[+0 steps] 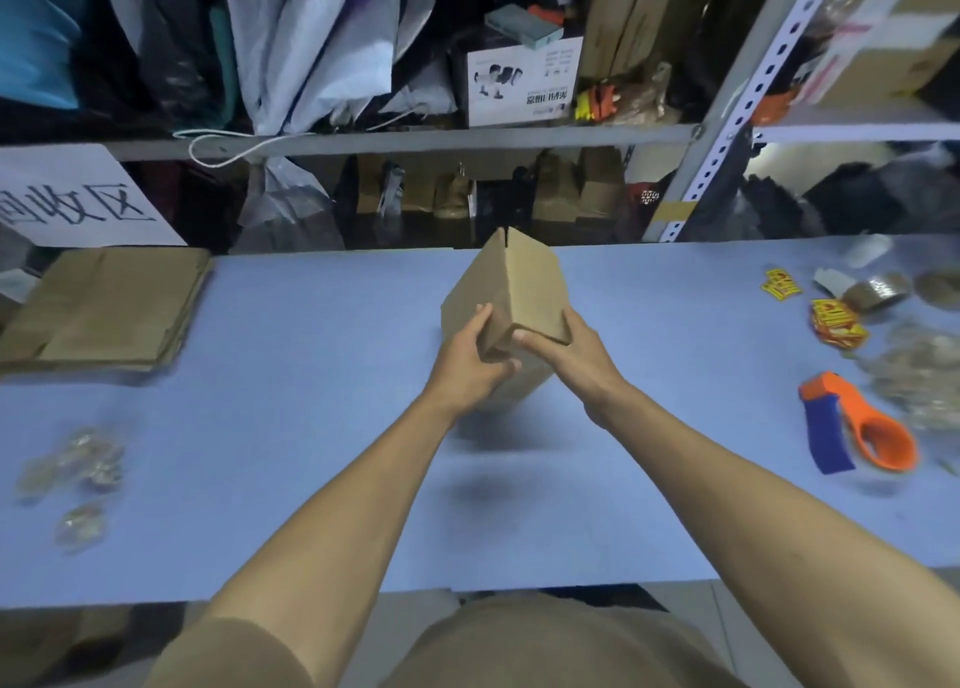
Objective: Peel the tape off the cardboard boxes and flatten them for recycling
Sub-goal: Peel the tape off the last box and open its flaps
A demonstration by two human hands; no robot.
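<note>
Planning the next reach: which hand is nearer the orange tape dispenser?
Right. The right hand grips the cardboard box on the side facing the tape dispenser; the left hand grips its far side.

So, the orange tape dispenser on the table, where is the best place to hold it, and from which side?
Take the tape dispenser by its blue handle, reaching with the right hand from above. The handle is long, narrow and lies flat toward the table's near edge, so it probably suits curled fingers better than the wide orange ring.
</note>
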